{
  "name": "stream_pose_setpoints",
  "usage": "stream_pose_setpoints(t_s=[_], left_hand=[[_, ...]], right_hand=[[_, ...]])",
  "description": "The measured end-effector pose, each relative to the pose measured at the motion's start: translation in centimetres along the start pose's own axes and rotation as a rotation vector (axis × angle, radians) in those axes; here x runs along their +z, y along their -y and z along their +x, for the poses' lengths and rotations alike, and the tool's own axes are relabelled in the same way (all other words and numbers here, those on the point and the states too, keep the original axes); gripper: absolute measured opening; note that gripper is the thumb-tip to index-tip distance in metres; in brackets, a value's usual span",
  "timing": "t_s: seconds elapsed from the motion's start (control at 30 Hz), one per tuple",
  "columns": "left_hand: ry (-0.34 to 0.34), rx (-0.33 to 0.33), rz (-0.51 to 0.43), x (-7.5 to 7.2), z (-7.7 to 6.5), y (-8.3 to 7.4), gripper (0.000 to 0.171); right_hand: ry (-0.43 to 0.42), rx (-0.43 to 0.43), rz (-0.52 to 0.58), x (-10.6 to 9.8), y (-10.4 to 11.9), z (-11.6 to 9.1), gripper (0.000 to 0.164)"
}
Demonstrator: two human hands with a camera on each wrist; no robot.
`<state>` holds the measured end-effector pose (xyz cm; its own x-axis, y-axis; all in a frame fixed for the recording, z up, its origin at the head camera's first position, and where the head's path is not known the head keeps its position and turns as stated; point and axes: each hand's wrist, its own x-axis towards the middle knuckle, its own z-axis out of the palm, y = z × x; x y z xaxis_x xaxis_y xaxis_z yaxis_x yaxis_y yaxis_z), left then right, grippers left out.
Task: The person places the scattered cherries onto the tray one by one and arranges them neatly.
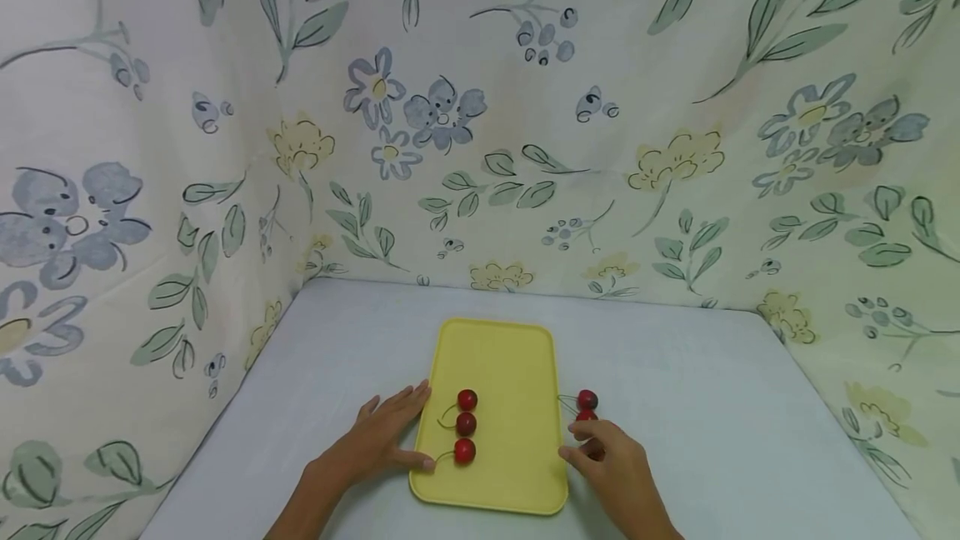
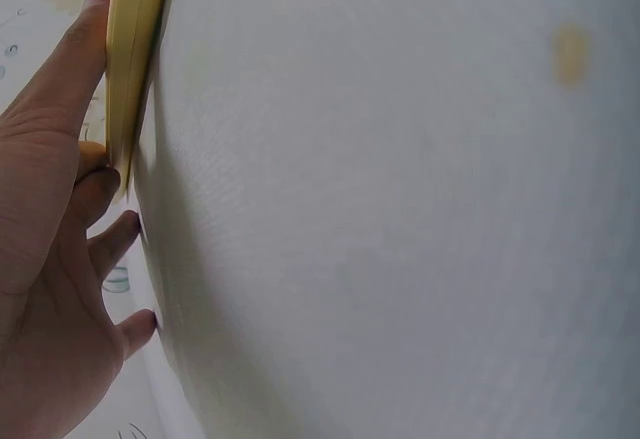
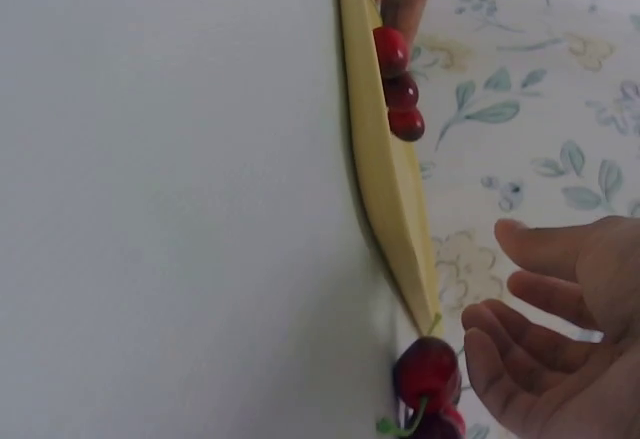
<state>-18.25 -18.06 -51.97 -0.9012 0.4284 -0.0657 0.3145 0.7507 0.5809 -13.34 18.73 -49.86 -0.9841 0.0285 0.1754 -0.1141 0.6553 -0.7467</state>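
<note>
Head view: the yellow tray [image 1: 521, 407] lay on the white surface [image 1: 675, 382], its long axis running roughly from 12 to 6 o'clock. Three cherries [image 1: 466, 424] lay on it in a column, at 10, 9 and 7 o'clock from its centre. Two further cherries [image 1: 587, 399] lay off the tray at 3 o'clock, just beside its edge; the right hand [image 1: 617, 463], at 4 o'clock, partly covered the lower one.

The left hand [image 1: 384, 437] was at 9 o'clock, fingers spread along the tray's edge, thumb laid over the rim at 8 o'clock. Left wrist view only: the tray's outer side wall was exposed, and two fingertips met the white surface beyond it. Of the cherries, this view gave a red sliver at 11 o'clock.

Right wrist view only: the thumb stood apart from the loosely bent fingers, with nothing seen pinched between them. A narrow gap separated the nearest fingertip from the foremost cherry at 5 o'clock; contact with the others could not be determined. A knobbed green stem end [image 3: 385, 425] was also visible beneath that cherry.
</note>
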Motion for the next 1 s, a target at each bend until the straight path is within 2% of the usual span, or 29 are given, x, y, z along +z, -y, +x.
stream_pose_setpoints(t_s=[0.3, 0.67, 1.0], left_hand=[[0.010, -0.021, 0.002, 0.0, 0.0, -0.1, 0.115], [0.007, -0.014, 0.002, 0.0, -0.1, -0.1, 0.114], [0.015, -0.033, -0.006, 0.0, 0.1, -0.2, 0.115]], right_hand=[[0.009, 0.076, -0.061, -1.0, -1.3, 0.1, 0.028], [0.016, 0.015, -0.159, -1.7, -2.2, -0.1, 0.030], [0.125, 0.077, -0.307, -1.2, -1.5, -0.2, 0.034]])
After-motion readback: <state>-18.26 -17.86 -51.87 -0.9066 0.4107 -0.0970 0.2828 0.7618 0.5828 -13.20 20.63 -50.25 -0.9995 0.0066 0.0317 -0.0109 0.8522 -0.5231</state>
